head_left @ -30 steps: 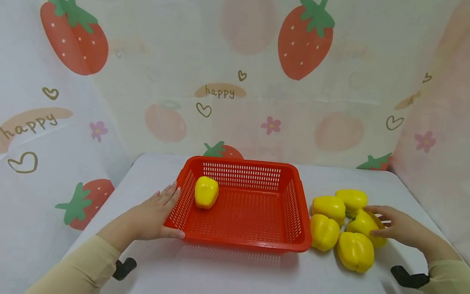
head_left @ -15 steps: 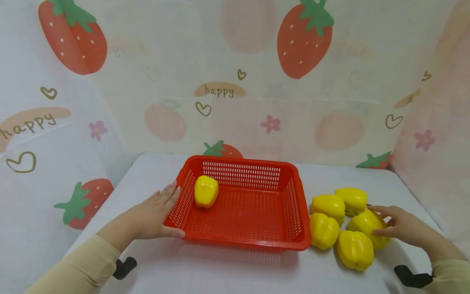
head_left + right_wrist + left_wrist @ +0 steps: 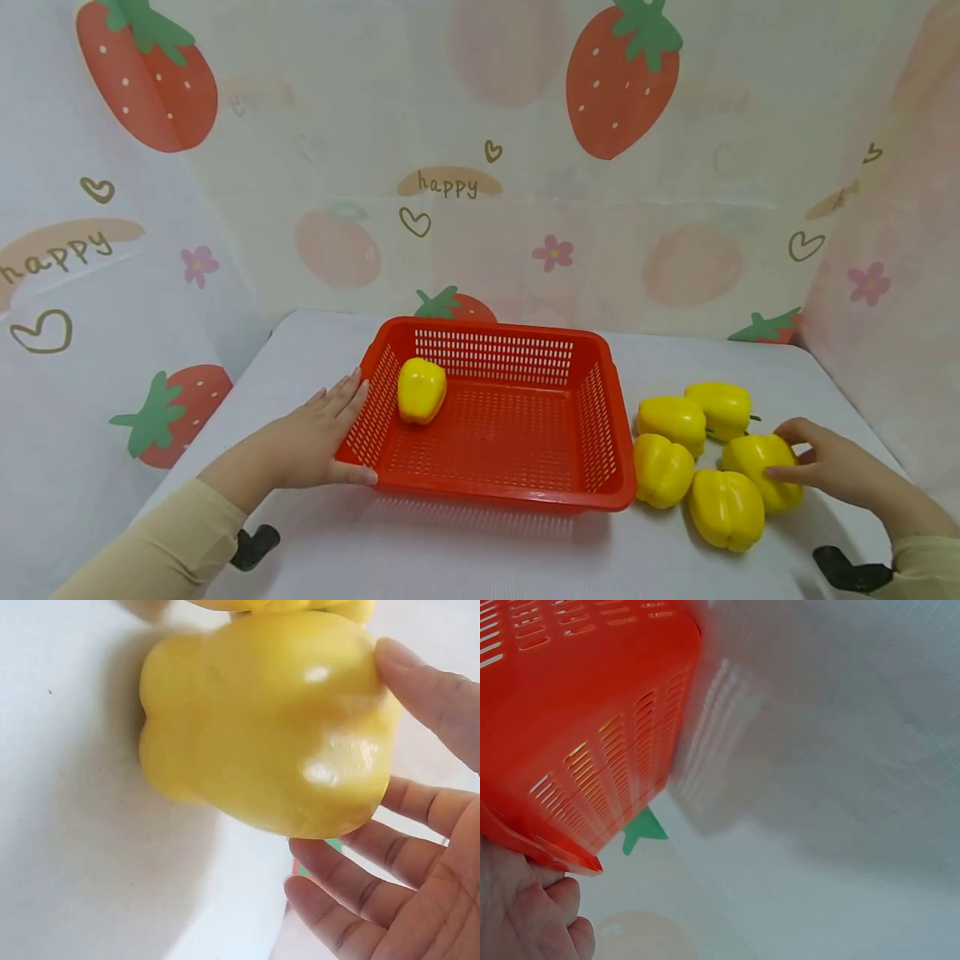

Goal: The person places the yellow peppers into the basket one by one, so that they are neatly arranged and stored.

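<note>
Now, right hand [image 3: 832, 462] grasping held pepper [image 3: 762, 472], yellow, between thumb and fingers, beside four other yellow peppers [image 3: 726, 510] lying on white worktop [image 3: 450, 558], right of red basket [image 3: 510, 497]. Left hand [image 3: 318, 437] resting extended fingers along basket's left side. Single pepper [image 3: 422, 392] sitting inside, near left wall.

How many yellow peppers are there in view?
6. One yellow pepper is in the red basket; right of it on the table, two lie at the back, two nearer the front, and one touches the right hand. None seems hidden.
</note>
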Available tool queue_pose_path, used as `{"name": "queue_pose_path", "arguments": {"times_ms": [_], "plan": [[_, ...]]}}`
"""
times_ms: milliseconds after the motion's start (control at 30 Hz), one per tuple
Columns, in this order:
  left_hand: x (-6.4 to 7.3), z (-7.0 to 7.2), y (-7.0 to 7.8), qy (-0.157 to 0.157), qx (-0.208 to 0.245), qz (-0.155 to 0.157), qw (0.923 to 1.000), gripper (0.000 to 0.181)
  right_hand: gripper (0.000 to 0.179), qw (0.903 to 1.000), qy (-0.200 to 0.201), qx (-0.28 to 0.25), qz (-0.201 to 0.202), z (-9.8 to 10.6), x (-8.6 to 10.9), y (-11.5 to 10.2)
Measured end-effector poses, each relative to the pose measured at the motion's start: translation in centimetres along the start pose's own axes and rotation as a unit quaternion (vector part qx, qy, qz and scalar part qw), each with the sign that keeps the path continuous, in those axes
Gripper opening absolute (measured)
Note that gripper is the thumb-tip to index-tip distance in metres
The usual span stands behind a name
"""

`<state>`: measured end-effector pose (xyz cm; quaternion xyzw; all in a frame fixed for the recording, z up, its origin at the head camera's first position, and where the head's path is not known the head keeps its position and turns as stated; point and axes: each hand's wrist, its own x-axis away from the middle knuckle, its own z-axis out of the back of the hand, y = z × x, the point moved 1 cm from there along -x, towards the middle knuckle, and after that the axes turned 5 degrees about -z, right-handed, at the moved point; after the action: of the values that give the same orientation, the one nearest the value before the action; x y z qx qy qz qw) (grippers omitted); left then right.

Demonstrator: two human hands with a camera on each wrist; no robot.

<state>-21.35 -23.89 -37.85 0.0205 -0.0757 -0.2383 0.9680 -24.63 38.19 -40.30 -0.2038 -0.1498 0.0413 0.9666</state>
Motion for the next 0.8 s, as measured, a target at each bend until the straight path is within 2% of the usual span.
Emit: {"name": "queue_pose_path", "arguments": {"times_ms": [267,533,800], "plan": [[0.2,0.3,0.2,0.002,0.002,0.001,1.0,0.122,0.067,0.9994,0.006,-0.01,-0.032,-0.2,0.1,0.6],[0.2,0.2,0.2,0.0,0.002,0.0,1.0,0.123,0.081,0.9987,-0.018,-0.046,0.007,-1.0,0.5,1.3],[0.2,0.2,0.2,0.0,0.002,-0.002,1.0,0.123,0.094,0.9975,-0.025,-0.066,0.01,-1.9,0.7,2.1]]}}
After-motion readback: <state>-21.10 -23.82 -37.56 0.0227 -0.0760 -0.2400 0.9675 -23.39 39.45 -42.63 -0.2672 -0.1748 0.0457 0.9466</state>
